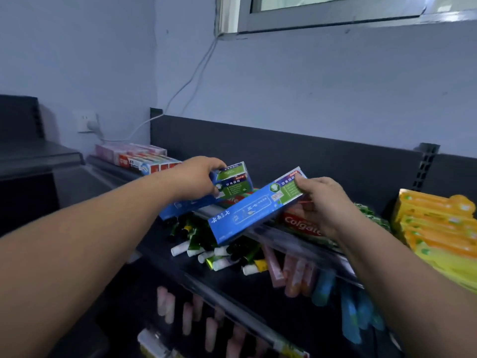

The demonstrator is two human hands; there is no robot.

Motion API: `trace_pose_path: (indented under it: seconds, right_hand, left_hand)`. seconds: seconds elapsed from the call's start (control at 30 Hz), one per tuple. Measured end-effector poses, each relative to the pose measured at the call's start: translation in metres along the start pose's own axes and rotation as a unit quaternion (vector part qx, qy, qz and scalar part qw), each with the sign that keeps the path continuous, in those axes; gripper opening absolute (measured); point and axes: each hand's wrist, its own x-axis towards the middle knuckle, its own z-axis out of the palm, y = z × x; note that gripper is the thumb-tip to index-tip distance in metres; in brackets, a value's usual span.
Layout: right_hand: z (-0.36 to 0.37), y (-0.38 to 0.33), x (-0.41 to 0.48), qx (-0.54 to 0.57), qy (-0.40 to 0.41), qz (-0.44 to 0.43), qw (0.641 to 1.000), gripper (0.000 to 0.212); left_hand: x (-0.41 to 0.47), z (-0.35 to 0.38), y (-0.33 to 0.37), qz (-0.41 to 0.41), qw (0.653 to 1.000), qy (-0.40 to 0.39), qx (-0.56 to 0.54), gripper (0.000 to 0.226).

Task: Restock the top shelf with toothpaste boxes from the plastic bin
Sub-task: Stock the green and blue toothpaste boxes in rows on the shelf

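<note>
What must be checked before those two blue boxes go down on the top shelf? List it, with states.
1. Left hand grips the left blue box: ok, fingers and thumb clamp its end.
2. Right hand grips the right blue box: ok, pinched at its far end.
3. Right blue box level: not ok, its near end tilts down past the top shelf rail.
4. Landing spot free: not ok, a Colgate box lies under it.
5. Room behind the boxes: cannot tell, the hands hide it.
6. Plastic bin stock: cannot tell, out of view.
</note>
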Motion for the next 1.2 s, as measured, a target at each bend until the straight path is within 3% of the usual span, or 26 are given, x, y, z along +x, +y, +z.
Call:
trace_pose_path:
  seconds: [0.23, 0.43, 0.8, 1.0, 1.2]
  right_hand:
    - [0.021, -0.008, 0.067, 0.031, 0.038, -0.025, 0.998, 0.058]
    - [0.049, -0.011, 0.123, 0.071, 0.106, -0.043, 0.991, 0.055]
    - [0.102, -0.012, 0.198, 0.117, 0.211, -0.028, 0.97, 0.039]
    - [0.152, 0.006, 0.222, 0.084, 0.178, 0.002, 0.98, 0.051]
    - [0.196, 0.029, 0.228, -0.055, 0.105, -0.005, 0.993, 0.033]
  left_hand:
    - [0.065, -0.02, -0.052, 0.008, 0.995, 0.021, 0.101, 0.053]
    - [0.134, -0.034, -0.104, 0.034, 0.987, 0.001, 0.154, 0.054]
    - [0.21, -0.016, -0.178, 0.075, 0.973, -0.143, 0.167, 0.055]
    - [0.215, -0.003, -0.185, 0.129, 0.947, -0.242, 0.165, 0.052]
    - [0.209, 0.003, -0.185, 0.18, 0.925, -0.298, 0.15, 0.05]
